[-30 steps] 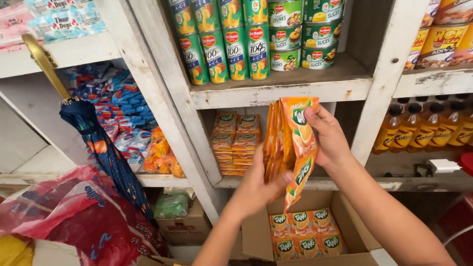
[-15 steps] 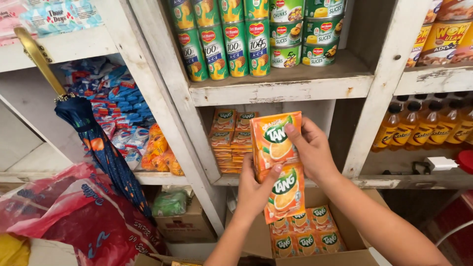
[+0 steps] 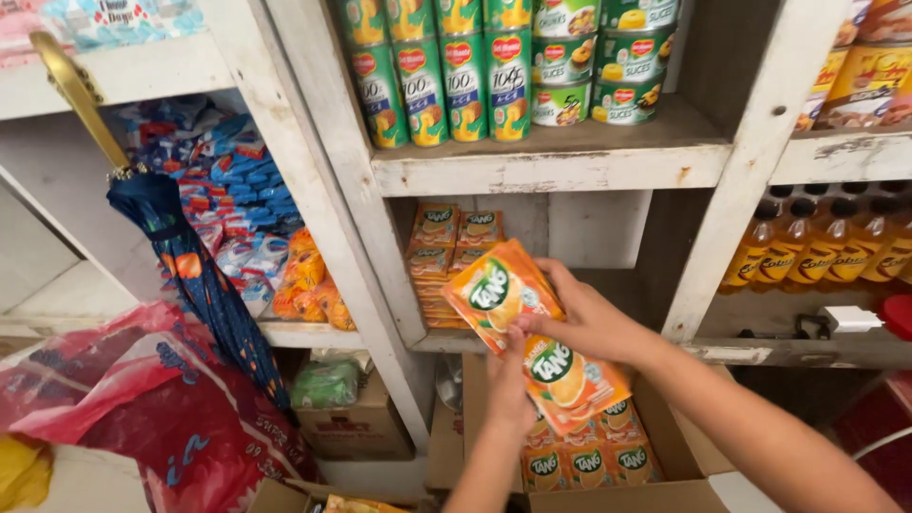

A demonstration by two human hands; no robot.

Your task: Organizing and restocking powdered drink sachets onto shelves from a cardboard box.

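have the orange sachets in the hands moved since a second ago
Yes. The orange sachets have dropped and now sit flatter, below the can shelf edge, nearer the open box.

I hold a strip of orange drink sachets (image 3: 532, 337) in front of the shelf, my right hand (image 3: 594, 318) on the upper one and my left hand (image 3: 508, 385) on the lower. Behind them a stack of orange sachets (image 3: 451, 252) stands on the shelf. A cardboard box (image 3: 617, 475) below holds more. Green juice cans (image 3: 442, 71) line the shelf above, short green cans (image 3: 598, 62) beside them. Blue wrapped packets (image 3: 228, 209) hang at left.
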